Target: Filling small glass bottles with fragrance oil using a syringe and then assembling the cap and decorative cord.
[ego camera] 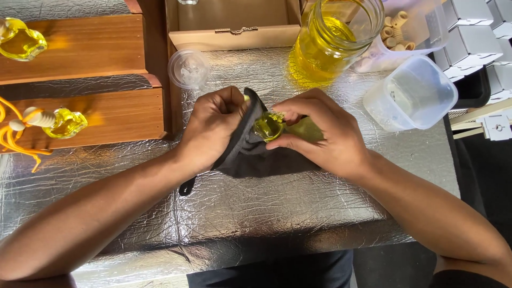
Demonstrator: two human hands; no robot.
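Observation:
My left hand [213,125] grips a dark cloth [250,157] and presses its upper edge against a small glass bottle [268,126] filled with yellow-green liquid. My right hand [325,133] holds that bottle from the right, with its fingers curled around the body. Both hands meet over the middle of a table covered in silver foil [256,208]. The cloth drapes down over the foil below the bottle.
A large glass jar of yellow liquid [333,34] stands behind the hands. A clear plastic tub [413,93] lies at the right, a clear round lid [188,68] at the back left. Wooden racks [90,48] on the left hold small filled bottles [64,122]. A cardboard box [234,24] and white boxes [469,32] sit behind.

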